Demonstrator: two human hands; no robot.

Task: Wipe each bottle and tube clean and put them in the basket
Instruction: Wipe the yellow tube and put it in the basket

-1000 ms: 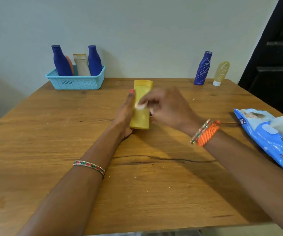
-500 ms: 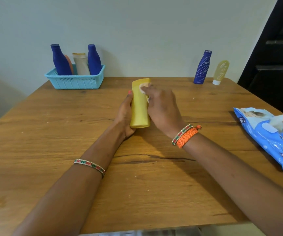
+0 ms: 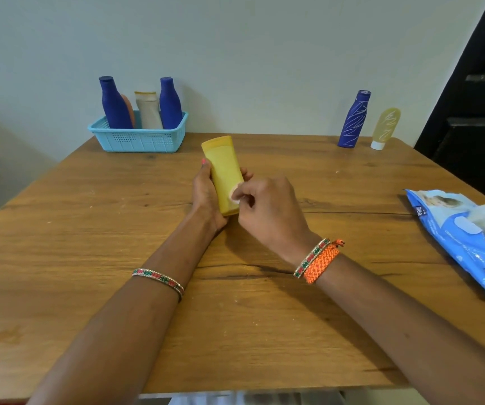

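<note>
Left hand (image 3: 207, 197) wrapped round yellow bottle (image 3: 224, 173) above mid-table (image 3: 89, 229), fingers curled behind it, thumb along near edge, cap end pointing away. Right hand (image 3: 267, 211) with fingertips bunched tight, pinching small white wipe (image 3: 234, 194) against bottle's lower face. Basket (image 3: 139, 138) at far left, holding four containers; blue bottle (image 3: 353, 119) and pale tube (image 3: 384, 127) upright far right; wipes pack (image 3: 466, 241) at right edge.
</note>
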